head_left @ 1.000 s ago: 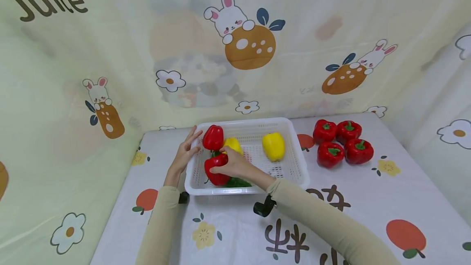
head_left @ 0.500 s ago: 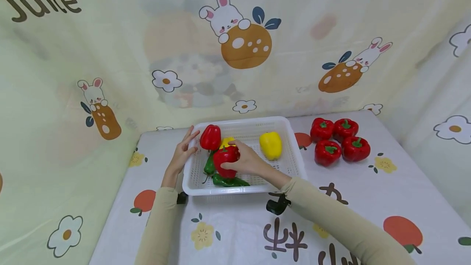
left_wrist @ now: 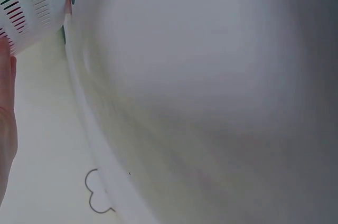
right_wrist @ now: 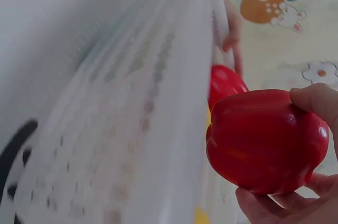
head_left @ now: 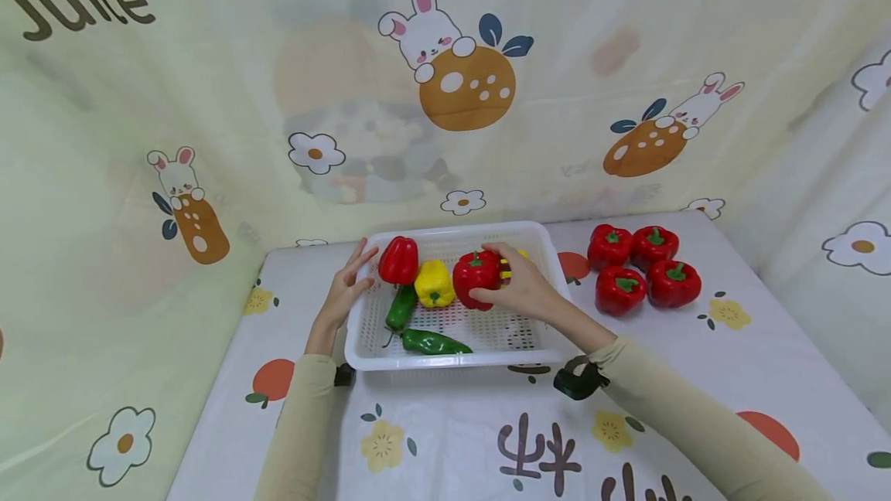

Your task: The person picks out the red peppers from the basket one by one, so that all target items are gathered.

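My right hand (head_left: 527, 288) grips a red bell pepper (head_left: 476, 281) between thumb and fingers, over the middle of a white perforated basket (head_left: 425, 362). In the right wrist view this pepper (right_wrist: 266, 139) shows raised above the rim. At the basket's left side, my left hand (head_left: 341, 294) rests against the rim with its fingers extended. Inside the basket lie another red bell pepper (head_left: 399, 260), a yellow bell pepper (head_left: 435, 284) and two long green peppers, one upright (head_left: 400, 309) and one lying sideways (head_left: 435, 342). A second yellow pepper (head_left: 506, 272) is mostly hidden behind my right hand.
Several red bell peppers (head_left: 620, 290) stand grouped on the table right of the basket. A patterned cloth (head_left: 306, 439) covers the table, and a printed curtain (head_left: 557, 161) hangs behind it.
My right hand has lifted the red pepper from the basket's left part and carried it rightward, uncovering the green peppers and the left yellow pepper. The left hand has stayed at the rim.
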### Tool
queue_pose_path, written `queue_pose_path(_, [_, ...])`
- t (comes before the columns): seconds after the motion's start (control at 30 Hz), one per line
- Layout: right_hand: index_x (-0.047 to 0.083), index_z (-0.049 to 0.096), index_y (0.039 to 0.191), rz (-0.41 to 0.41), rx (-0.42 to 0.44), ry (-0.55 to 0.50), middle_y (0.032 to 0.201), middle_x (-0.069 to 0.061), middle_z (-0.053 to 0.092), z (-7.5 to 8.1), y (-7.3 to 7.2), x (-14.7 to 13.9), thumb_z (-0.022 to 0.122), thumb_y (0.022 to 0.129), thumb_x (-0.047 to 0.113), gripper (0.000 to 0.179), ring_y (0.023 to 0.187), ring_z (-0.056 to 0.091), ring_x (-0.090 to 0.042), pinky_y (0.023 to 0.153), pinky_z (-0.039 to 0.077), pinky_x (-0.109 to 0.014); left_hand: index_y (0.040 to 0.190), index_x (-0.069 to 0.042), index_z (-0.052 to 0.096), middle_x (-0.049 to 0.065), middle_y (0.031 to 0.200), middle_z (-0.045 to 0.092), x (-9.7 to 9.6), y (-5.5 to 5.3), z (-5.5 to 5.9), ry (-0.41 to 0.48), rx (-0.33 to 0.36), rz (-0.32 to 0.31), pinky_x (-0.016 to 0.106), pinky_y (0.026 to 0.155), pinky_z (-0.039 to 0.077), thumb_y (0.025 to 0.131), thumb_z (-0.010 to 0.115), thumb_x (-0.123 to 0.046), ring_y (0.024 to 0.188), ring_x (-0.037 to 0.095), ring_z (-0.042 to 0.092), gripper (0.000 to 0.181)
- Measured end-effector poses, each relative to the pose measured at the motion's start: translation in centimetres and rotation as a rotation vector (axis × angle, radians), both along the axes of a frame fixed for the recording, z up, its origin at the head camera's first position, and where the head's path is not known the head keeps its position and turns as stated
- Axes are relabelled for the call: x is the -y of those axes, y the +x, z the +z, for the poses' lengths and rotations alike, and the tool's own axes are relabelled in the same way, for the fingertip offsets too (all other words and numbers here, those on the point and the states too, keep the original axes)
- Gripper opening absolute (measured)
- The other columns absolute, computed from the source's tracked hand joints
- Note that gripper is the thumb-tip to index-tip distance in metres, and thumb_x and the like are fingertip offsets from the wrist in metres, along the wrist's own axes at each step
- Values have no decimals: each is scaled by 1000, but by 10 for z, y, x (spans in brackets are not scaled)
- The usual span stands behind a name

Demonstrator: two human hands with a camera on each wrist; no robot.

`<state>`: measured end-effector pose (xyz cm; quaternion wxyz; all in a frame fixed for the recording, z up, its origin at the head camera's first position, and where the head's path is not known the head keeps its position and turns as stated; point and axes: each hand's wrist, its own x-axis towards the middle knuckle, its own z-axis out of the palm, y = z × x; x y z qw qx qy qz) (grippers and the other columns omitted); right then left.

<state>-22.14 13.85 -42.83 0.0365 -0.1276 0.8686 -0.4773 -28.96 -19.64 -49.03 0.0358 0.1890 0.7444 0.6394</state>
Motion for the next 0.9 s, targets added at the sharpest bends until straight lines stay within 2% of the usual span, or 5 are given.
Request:
queue_pose_path(0.2, [7, 36, 148, -29, -39, -8, 140, -19, 48, 2, 8, -36, 84, 76, 19, 87, 123, 48, -38, 86, 56, -49, 146, 8, 39, 15, 164, 9, -1, 2, 0, -3, 6, -2, 57, 111, 29, 93, 48, 10, 151, 34, 5, 53])
queue_pose_path(0.4, [6, 34, 149, -59, -47, -51, 142, -22, 46, 4, 16, -62, 82, 78, 17, 86, 123, 48, -41, 87, 54, -52, 146, 7, 39, 15, 164, 10, -2, 3, 1, -3, 10, 9, 58, 111, 29, 94, 48, 9, 150, 35, 6, 53])
queue_pose_path(0.63, [5, 39, 146, -123, -92, 22, 140, -24, 47, 10, 26, -90, 83, 77, 16, 84, 119, 51, -44, 89, 52, -57, 146, 8, 39, 14, 165, 10, -2, 0, -1, 8, 9, -9, 57, 111, 29, 93, 46, 11, 151, 33, 5, 54])
queue_pose_path(0.9, [6, 41, 145, -194, -158, 85, 141, -24, 47, 11, 34, -118, 83, 76, 18, 82, 119, 49, -44, 88, 50, -62, 145, 8, 39, 15, 165, 9, -2, 1, 0, 11, 12, 7, 57, 111, 29, 92, 45, 12, 151, 32, 5, 53])
